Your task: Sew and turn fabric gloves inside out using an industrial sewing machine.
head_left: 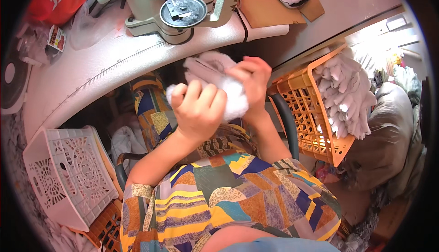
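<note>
My left hand (201,108) is closed in a fist around the near left side of a fluffy white piece that looks like a fleece-lined glove (235,99). At its right side my right hand (254,80) grips the same piece, its fingers curled over the upper edge. Pale grey-pink fabric with finger-like strips shows at the far end, and white fleece bulges out between the hands. The glove hangs in the air above my lap, just short of the table edge. My fingers hide part of it.
On the curved white worktable (114,62) ahead stands a cream sewing machine (219,0) with round discs. To the right, an orange crate (313,110) holds heaped pale gloves (345,92). A white plastic crate (73,174) sits at left. Brown cardboard (265,5) lies behind the table edge.
</note>
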`<state>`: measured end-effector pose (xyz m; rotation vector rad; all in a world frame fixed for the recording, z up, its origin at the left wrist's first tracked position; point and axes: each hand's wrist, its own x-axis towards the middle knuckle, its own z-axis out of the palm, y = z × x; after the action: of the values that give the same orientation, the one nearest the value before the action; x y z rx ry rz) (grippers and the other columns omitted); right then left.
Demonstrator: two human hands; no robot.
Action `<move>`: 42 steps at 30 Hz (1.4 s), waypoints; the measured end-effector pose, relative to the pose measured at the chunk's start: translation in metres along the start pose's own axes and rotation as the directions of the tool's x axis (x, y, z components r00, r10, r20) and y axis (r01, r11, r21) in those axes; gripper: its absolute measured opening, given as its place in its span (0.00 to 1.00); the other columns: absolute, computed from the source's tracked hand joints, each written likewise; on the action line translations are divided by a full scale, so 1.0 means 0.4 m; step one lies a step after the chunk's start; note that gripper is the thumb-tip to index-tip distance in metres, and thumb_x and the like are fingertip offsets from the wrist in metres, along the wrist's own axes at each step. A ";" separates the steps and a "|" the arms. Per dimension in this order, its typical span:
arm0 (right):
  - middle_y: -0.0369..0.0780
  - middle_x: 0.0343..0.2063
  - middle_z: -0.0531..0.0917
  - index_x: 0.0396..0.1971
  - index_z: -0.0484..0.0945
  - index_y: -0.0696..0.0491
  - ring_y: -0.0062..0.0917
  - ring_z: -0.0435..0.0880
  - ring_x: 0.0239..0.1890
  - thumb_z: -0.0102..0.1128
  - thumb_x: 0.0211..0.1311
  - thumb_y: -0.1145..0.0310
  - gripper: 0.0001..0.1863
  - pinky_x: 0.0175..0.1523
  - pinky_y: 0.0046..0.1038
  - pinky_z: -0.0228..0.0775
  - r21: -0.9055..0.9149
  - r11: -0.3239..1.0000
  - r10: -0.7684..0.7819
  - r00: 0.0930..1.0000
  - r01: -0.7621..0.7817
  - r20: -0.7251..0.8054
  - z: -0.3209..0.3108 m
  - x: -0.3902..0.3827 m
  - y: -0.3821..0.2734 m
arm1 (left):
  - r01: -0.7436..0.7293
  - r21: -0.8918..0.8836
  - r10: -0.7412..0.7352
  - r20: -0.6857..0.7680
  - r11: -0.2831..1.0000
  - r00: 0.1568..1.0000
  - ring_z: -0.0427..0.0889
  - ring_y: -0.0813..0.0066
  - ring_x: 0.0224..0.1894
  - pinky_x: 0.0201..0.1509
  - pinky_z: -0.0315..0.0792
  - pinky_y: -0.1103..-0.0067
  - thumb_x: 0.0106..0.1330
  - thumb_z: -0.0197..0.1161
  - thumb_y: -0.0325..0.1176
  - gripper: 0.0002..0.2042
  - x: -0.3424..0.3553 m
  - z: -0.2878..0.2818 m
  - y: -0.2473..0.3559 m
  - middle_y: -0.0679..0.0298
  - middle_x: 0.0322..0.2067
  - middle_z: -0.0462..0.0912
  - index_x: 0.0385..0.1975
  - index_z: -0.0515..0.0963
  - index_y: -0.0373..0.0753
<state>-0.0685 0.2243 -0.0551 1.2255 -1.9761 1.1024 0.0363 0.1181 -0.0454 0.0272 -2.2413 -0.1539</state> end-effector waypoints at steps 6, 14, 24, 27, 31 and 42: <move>0.42 0.38 0.83 0.41 0.81 0.56 0.33 0.84 0.37 0.64 0.41 0.72 0.21 0.40 0.30 0.76 0.096 0.977 -0.202 0.972 0.191 0.123 -0.011 0.024 0.006 | -0.028 -0.064 0.026 -0.032 0.998 0.999 0.68 0.72 0.23 0.40 0.56 0.73 0.44 0.59 0.31 0.06 -0.009 -0.005 0.025 0.68 0.18 0.68 0.22 0.76 0.39; 0.39 0.30 0.83 0.50 0.76 0.55 0.25 0.77 0.26 0.69 0.41 0.74 0.29 0.34 0.23 0.71 0.324 0.924 0.162 0.975 -0.205 0.153 0.022 0.015 0.014 | 0.125 -0.158 -0.129 -0.020 0.980 0.991 0.71 0.68 0.27 0.42 0.58 0.70 0.45 0.63 0.32 0.08 0.001 0.002 -0.018 0.67 0.22 0.70 0.23 0.71 0.43; 0.47 0.59 0.70 0.71 0.46 0.55 0.32 0.70 0.62 0.81 0.36 0.61 0.63 0.67 0.33 0.58 0.620 -0.385 0.170 0.608 -0.683 0.775 -0.017 -0.022 -0.045 | 0.465 -0.272 -0.334 0.413 0.843 0.847 0.74 0.60 0.34 0.47 0.59 0.70 0.36 0.66 0.27 0.13 0.020 0.017 -0.109 0.62 0.25 0.78 0.27 0.79 0.40; 0.45 0.52 0.77 0.69 0.51 0.54 0.31 0.77 0.56 0.77 0.39 0.71 0.56 0.62 0.32 0.66 0.619 -0.294 0.239 0.571 -0.728 0.785 -0.027 -0.026 0.001 | 0.364 -0.224 -0.287 0.312 0.904 0.905 0.74 0.61 0.33 0.46 0.59 0.69 0.36 0.68 0.30 0.13 0.015 0.006 -0.086 0.63 0.24 0.77 0.25 0.78 0.40; 0.38 0.32 0.81 0.52 0.68 0.55 0.18 0.77 0.32 0.69 0.45 0.77 0.31 0.39 0.21 0.71 0.515 0.499 0.584 0.710 -0.697 0.394 0.014 -0.036 0.054 | 0.136 -0.178 -0.106 0.169 0.975 0.980 0.74 0.65 0.33 0.46 0.58 0.68 0.35 0.68 0.34 0.13 -0.010 -0.007 0.024 0.63 0.24 0.74 0.21 0.73 0.40; 0.44 0.41 0.82 0.42 0.79 0.59 0.39 0.81 0.45 0.64 0.42 0.74 0.21 0.51 0.36 0.75 0.234 0.969 -0.100 0.994 0.085 0.051 -0.002 0.013 -0.006 | 0.227 -0.131 -0.196 0.215 0.965 0.957 0.72 0.61 0.43 0.49 0.55 0.64 0.26 0.71 0.32 0.26 0.024 -0.036 0.019 0.63 0.35 0.74 0.33 0.74 0.39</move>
<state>-0.0687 0.2220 -0.0499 1.4738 -1.8533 1.2886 0.0416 0.1235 -0.0281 0.1762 -2.4179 -0.4656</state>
